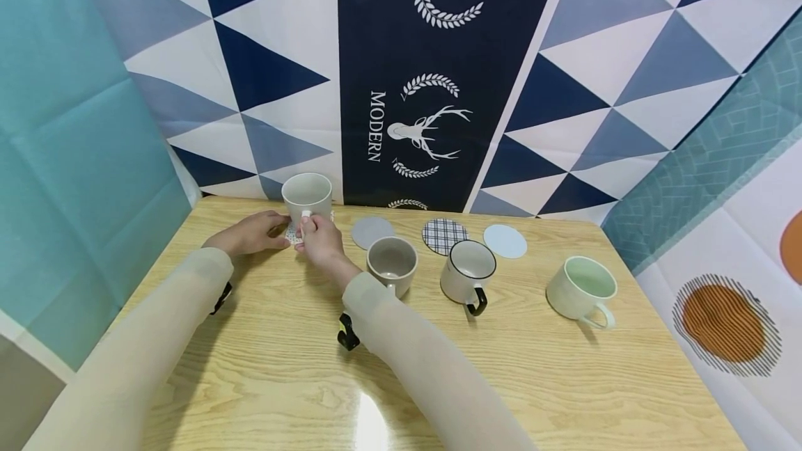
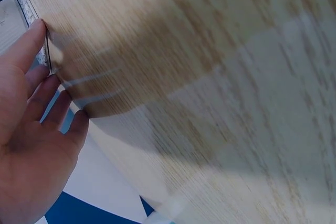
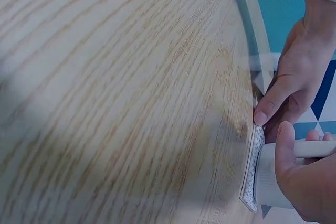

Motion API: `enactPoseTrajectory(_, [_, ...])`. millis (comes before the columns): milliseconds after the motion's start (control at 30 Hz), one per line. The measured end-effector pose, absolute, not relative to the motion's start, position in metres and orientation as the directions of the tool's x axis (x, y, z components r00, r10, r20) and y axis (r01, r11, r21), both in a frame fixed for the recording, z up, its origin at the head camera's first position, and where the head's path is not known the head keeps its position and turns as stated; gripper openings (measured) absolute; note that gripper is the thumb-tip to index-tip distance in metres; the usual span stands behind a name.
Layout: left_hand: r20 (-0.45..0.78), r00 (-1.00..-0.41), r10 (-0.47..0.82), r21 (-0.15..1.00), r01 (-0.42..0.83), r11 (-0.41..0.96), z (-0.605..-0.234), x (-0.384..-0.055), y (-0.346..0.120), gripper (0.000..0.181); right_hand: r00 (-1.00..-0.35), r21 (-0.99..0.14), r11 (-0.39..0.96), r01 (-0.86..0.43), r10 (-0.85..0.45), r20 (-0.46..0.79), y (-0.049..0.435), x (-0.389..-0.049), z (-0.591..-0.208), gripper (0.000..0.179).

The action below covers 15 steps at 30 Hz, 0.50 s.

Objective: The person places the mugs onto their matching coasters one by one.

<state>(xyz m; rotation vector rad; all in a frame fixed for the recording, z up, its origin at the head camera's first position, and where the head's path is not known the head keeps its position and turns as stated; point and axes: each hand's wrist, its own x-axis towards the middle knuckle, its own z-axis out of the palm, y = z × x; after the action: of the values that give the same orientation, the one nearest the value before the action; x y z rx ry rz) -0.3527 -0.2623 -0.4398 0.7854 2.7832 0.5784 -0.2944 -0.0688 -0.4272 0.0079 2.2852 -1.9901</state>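
Observation:
A white mug point(image 1: 305, 193) stands at the back left of the table, on or just over a black-and-white speckled coaster point(image 3: 253, 171). My right hand point(image 1: 321, 239) grips the mug's handle, its thumb on the handle in the right wrist view. Beside the mug, my left hand point(image 1: 255, 233) touches the coaster's edge with its thumb and a fingertip. The other fingers of that hand rest loosely on the wood, seen in the left wrist view. Much of the coaster is hidden by the mug and the right hand.
Along the back lie a grey coaster point(image 1: 372, 231), a plaid coaster point(image 1: 443, 234) and a pale coaster point(image 1: 505, 241). In front are a greyish mug point(image 1: 392, 264), a black-rimmed white mug point(image 1: 466, 277) and, farther right, a green mug point(image 1: 579, 291). Patterned cloth point(image 1: 276, 89) hangs behind the table point(image 1: 564, 381).

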Motion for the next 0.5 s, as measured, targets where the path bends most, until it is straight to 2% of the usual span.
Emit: enactPoseTrajectory(500, [-0.099, -0.844, 0.528, 0.416, 0.447, 0.792, -0.4373, -0.3511, -0.2621, 0.067, -0.992, -0.979, 0.172, 0.106, -0.056, -0.117, -0.0716, -0.2886, -0.4194, 0.039])
